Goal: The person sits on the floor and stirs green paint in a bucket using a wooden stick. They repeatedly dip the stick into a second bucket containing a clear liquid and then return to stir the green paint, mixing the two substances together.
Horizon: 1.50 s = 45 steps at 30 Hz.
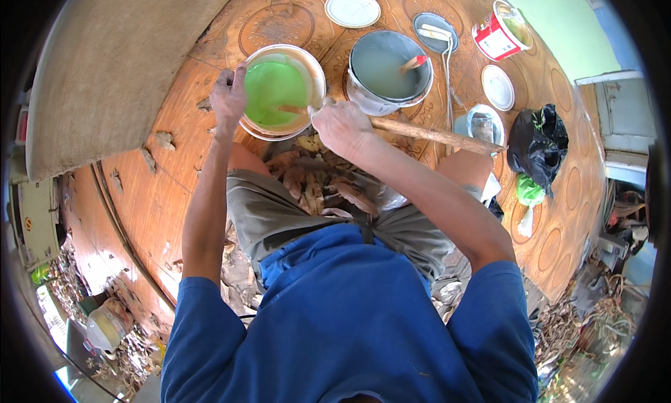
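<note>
A white bucket (318, 71) with bright green paint (276, 88) in it stands in front of me on the left. My left hand (229, 95) is closed on the bucket's left rim. In my right hand (340, 125), the fingers are wrapped round a long wooden stick (437, 134). The stick's left end dips into the green paint, and its other end points right. Just right of the green paint stands a larger bucket (370, 99) of cloudy grey liquid, with a red-tipped paintbrush (414, 63) leaning in it.
Around the buckets lie white lids (353, 9) and a grey lid (435, 31) with a white-handled tool on it. A red-and-white tub (498, 39), a small clear container (484, 125) and a black plastic bag (538, 144) are on the right. Dry leaves (307, 176) lie between my legs.
</note>
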Tool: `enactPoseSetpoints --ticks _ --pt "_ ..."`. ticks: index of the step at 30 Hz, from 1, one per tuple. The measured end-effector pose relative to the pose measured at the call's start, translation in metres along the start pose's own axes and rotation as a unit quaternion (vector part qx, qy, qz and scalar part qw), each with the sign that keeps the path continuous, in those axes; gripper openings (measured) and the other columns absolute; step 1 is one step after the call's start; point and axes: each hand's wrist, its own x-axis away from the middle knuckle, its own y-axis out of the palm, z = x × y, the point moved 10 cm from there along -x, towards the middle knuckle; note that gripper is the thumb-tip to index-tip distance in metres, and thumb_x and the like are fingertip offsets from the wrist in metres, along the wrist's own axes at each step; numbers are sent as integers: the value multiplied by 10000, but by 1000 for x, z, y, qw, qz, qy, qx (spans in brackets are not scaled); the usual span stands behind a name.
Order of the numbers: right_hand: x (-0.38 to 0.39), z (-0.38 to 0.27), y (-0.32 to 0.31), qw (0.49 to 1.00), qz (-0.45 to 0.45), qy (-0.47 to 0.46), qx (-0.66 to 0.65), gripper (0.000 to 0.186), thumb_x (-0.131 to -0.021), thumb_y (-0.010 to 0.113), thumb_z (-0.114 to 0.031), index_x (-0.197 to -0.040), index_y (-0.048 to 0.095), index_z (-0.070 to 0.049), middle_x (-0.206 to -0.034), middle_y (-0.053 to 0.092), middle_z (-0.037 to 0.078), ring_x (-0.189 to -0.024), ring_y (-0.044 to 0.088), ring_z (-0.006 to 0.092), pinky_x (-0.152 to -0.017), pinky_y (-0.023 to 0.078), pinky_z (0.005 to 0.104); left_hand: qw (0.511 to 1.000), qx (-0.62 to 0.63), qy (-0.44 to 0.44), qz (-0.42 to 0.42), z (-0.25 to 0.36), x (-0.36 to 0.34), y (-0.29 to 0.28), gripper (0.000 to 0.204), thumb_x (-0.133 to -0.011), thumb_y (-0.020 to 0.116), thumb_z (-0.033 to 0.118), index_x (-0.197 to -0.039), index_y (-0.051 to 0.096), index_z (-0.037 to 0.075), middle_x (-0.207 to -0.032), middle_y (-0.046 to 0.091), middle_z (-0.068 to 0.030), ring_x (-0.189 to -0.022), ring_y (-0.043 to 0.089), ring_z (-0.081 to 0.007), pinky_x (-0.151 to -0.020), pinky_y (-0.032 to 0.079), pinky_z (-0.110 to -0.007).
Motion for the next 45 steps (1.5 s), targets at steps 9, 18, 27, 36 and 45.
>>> enactPoseSetpoints --ticks 9,18,27,36,45 --pt "-4 -19 22 999 -20 -36 -34 325 -919 396 -114 -1190 564 -47 -854 619 145 -719 647 254 -562 511 348 1000 19 9 -6 5 3 6 536 -845 581 521 -665 562 16 -569 526 -63 -555 480 -170 -559 420 -350" --pt "-14 17 14 996 54 60 -39 188 -855 472 -91 -896 632 -2 -797 637 157 -692 654 221 -564 515 323 999 25 10 -25 -2 -1 6 512 -856 589 480 -651 533 15 -566 498 -52 -569 456 -154 -557 403 -338" --pt "-8 41 18 996 28 79 -32 210 -864 470 -115 -958 636 -25 -783 634 143 -736 652 245 -609 522 358 999 24 -11 24 9 10 1 508 -846 606 473 -633 535 17 -556 513 -66 -552 469 -169 -558 413 -355" --pt "-6 39 -4 995 -5 95 -31 167 -795 530 -85 -796 689 -34 -807 666 156 -771 667 241 -636 532 340 999 -14 -12 33 15 14 1 524 -827 600 509 -675 561 10 -578 547 -98 -570 513 -214 -589 434 -373" --pt "12 23 0 993 -74 47 -75 179 -809 519 -88 -792 689 -34 -778 673 140 -765 676 247 -664 536 368 999 -42 -15 19 29 19 8 539 -830 572 543 -676 549 26 -572 532 -98 -578 512 -237 -604 423 -394"
